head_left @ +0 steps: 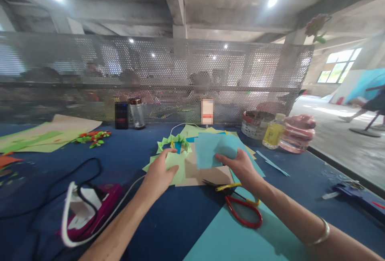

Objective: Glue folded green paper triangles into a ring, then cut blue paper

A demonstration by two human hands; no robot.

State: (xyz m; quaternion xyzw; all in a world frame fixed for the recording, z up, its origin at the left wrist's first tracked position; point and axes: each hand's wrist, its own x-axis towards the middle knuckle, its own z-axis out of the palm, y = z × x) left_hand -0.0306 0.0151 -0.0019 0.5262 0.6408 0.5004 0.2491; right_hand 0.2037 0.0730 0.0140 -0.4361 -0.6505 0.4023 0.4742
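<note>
My right hand (243,167) grips a small light-blue sheet of paper (207,148) by its right edge, thumb on top, and holds it over a stack of coloured sheets. My left hand (160,170) hovers at the left of the stack, thumb and forefinger apart, over a pale green sheet (179,174). Just beyond it lies a ring of folded green paper (161,145). Below my right hand are scissors with red handles (244,217) and a yellow-handled tool (251,201), partly overlapping. A large turquoise sheet (222,237) lies under them.
A purple power strip (111,196) with a white cable sits at left, near green and orange paper pieces (93,136). At the back stand a glass bottle (137,114), a phone (207,111), a basket (254,126), a yellow-labelled bottle (273,133) and a pink bottle (296,134) before a perforated screen (168,68).
</note>
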